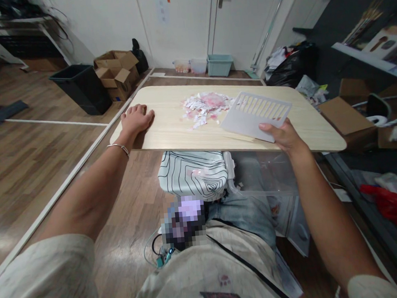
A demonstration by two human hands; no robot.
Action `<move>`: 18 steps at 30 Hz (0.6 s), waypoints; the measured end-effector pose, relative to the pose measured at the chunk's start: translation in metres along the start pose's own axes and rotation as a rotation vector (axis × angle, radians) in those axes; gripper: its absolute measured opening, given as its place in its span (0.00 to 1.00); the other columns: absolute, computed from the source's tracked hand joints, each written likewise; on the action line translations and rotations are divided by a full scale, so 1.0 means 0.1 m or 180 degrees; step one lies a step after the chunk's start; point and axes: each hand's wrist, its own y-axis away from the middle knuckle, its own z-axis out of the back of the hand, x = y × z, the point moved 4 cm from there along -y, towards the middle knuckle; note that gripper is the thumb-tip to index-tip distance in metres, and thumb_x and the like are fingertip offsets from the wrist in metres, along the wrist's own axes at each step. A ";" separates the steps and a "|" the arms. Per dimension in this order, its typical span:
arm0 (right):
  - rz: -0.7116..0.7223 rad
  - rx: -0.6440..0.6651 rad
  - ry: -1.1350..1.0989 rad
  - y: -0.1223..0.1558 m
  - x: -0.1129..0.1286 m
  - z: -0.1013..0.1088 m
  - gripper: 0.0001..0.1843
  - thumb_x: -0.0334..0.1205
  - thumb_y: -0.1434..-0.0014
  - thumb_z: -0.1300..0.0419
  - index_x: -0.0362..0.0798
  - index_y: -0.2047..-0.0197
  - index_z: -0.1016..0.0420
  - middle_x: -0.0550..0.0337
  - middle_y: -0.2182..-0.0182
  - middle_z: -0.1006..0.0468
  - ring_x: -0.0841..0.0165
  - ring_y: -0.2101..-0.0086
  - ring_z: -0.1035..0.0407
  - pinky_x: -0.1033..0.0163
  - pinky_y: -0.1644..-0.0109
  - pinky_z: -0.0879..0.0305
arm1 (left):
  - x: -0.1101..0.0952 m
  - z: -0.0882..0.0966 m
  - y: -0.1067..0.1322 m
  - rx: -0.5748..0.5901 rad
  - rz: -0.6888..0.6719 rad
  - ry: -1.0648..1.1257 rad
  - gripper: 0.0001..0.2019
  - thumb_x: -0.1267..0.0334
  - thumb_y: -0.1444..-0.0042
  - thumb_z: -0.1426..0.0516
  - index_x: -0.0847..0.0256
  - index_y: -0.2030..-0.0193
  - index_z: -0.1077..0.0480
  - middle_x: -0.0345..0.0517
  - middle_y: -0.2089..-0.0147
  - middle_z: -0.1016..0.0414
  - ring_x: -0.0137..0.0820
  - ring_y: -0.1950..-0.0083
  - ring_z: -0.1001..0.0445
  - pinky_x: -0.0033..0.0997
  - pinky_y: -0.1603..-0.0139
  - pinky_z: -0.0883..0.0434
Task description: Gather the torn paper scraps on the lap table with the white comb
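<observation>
My left hand point(137, 119) rests on the left end of the pale wooden tabletop point(169, 135), fingers outstretched, holding nothing. In my right hand point(285, 135) is a thin white slotted plastic panel point(245, 122), gripped at its near right corner with the thumb on top. The panel is tilted over the right part of the tabletop, its row of long slots towards the far side. Just left of it lies a loose pile of white and pink paper scraps point(208, 102), with smaller bits scattered around. The panel's far left corner is close to the pile; I cannot tell whether they touch.
A clear plastic bin point(263, 171) and a white cushion with black lines point(194, 175) are below the table's near edge. Beyond stand a black trash bin point(82, 92), cardboard boxes point(119, 75) and a teal basket point(219, 65). An open carton point(348, 112) is at right.
</observation>
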 end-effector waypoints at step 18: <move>-0.0250 -0.0098 0.0055 0.01 -0.06 0.03 0.42 0.66 0.58 0.12 0.56 0.42 0.08 0.51 0.41 0.06 0.36 0.34 0.16 0.34 0.21 0.25 | -0.03 0.03 0.01 0.0118 0.0132 -0.0013 0.39 0.38 0.27 0.55 0.51 0.19 0.27 0.59 0.13 0.29 0.61 0.11 0.37 0.67 0.10 0.43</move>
